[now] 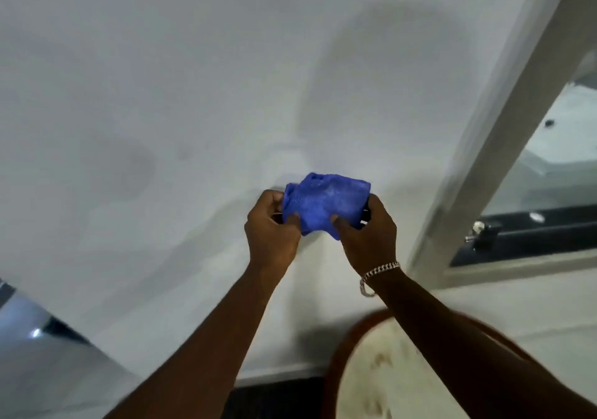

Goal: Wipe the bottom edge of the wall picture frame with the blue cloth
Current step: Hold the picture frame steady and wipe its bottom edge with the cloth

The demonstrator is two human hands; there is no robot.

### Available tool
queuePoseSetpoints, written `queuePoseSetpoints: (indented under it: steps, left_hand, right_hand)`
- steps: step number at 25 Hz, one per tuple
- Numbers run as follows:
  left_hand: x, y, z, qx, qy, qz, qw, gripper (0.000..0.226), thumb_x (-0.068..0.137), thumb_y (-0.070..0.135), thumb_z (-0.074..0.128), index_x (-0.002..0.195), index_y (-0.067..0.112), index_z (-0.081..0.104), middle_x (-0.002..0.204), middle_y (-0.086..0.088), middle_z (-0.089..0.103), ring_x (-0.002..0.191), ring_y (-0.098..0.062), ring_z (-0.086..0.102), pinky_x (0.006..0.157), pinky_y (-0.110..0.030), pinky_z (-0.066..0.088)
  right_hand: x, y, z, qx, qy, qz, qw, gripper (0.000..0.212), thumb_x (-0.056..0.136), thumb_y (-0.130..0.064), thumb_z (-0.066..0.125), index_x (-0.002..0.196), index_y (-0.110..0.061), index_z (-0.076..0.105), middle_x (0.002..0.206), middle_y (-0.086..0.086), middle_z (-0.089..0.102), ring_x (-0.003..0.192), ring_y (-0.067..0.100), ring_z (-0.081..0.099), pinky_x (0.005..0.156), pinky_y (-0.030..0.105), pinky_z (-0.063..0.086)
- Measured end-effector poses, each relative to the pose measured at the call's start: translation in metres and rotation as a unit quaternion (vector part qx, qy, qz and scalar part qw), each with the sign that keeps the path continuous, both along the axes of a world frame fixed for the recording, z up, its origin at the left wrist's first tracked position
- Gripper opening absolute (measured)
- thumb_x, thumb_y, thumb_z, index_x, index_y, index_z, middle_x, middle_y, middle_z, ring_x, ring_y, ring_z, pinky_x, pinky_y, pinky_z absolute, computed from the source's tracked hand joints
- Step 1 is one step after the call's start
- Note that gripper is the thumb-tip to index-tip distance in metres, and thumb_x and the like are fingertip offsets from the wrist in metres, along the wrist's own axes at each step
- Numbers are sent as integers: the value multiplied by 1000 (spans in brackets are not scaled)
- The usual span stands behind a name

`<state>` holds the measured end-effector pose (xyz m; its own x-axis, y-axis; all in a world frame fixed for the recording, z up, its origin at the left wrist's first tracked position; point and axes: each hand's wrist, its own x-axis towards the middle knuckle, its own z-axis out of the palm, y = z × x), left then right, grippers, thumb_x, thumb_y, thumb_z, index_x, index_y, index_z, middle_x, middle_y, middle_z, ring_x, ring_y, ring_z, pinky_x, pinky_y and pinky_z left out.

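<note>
Both hands held the cloth (324,203) between them in front of the wall (161,95). The left hand (271,228) had its grip closed on the cloth's left edge, thumb pressed on the near face and the fingers curled behind, where they were hidden. The right hand (366,232) gripped the right edge the same way, its thumb on the lower right of the cloth and the fingers wrapped round the far side. The cloth was bunched and folded, spanning the gap from one grip to the other and rising a little above both hands, with a pale dusty patch on its near face. Something small and dark showed at the right hand's fingers, too blurred to identify. A bracelet (376,274) of silver links sat on the right wrist. Both forearms reached up from the bottom of the view. The wall behind the cloth was plain white, with soft shadows on it. To the right ran a slanted pale frame (504,127) around glass, well apart from the cloth; whether it was the picture frame could not be told. Below the right forearm lay a round, rust-rimmed object (371,370) with a pale centre, blurred.
</note>
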<state>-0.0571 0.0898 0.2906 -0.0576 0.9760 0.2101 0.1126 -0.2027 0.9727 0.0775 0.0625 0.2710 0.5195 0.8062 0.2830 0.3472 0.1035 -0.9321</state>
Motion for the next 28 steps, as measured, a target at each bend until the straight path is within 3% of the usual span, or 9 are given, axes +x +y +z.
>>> queuePoseSetpoints:
  steps: [7,11,16,18,20,22,24,26,28]
  left_hand:
    - [-45,14,210,224,-9,58,973,23,78,-9,59,88,12,59,75,0,64,64,-13,56,55,-10,46]
    - [-57,12,290,313,-45,73,946,11,86,7,66,89,17,63,75,11,66,64,2,59,57,-6,48]
    - [-59,22,353,358,-30,118,926,7,85,15,70,82,9,71,72,-1,71,66,-14,65,63,-24,52]
    - [-58,27,362,362,10,119,925,6,83,11,69,85,8,73,77,-3,74,72,-18,68,71,-31,57]
    - [-58,33,367,388,62,118,912,8,82,7,68,87,8,74,80,-3,75,75,-18,68,75,-33,59]
    - [-63,37,372,416,121,110,895,14,82,4,66,94,10,71,82,-2,73,74,-15,66,75,-27,57]
    - [-71,39,381,431,180,90,880,28,82,4,66,109,13,65,86,-1,69,77,-14,64,77,-22,54]
    - [-83,41,394,489,252,93,830,33,83,5,65,115,13,63,95,-5,71,84,-20,64,83,-32,56]
    - [-101,47,410,592,320,130,728,29,83,6,61,111,7,65,102,-12,71,93,-29,64,83,-40,54]
  right_hand:
    - [-48,26,211,265,30,64,962,32,84,-7,72,93,-34,57,82,-16,65,71,-7,62,62,7,50]
    - [-63,37,296,366,-5,48,929,25,85,-6,70,98,-22,57,82,-14,63,69,-6,61,60,8,50]
    - [-73,52,352,429,-59,-38,900,40,84,-12,72,118,-18,53,104,-2,65,95,16,66,79,21,53]
    - [-70,58,354,436,-164,-140,874,51,84,-18,70,129,-16,46,126,4,59,115,24,57,95,33,44]
    - [-66,66,353,465,-325,-218,794,52,85,-17,62,134,-14,46,139,12,51,128,28,47,105,41,37]
    - [-67,76,351,489,-420,-197,739,40,89,-11,54,129,-9,56,136,20,55,128,31,48,104,53,44]
    - [-72,86,347,473,-465,-174,728,36,94,-15,49,126,-6,61,134,24,58,127,36,53,100,56,49]
    - [-70,92,338,435,-487,-175,737,40,96,-20,47,131,-6,59,141,24,53,133,38,50,104,56,47]
    - [-67,93,322,411,-482,-183,752,47,97,-32,45,136,-7,54,149,19,46,142,35,39,114,55,36]
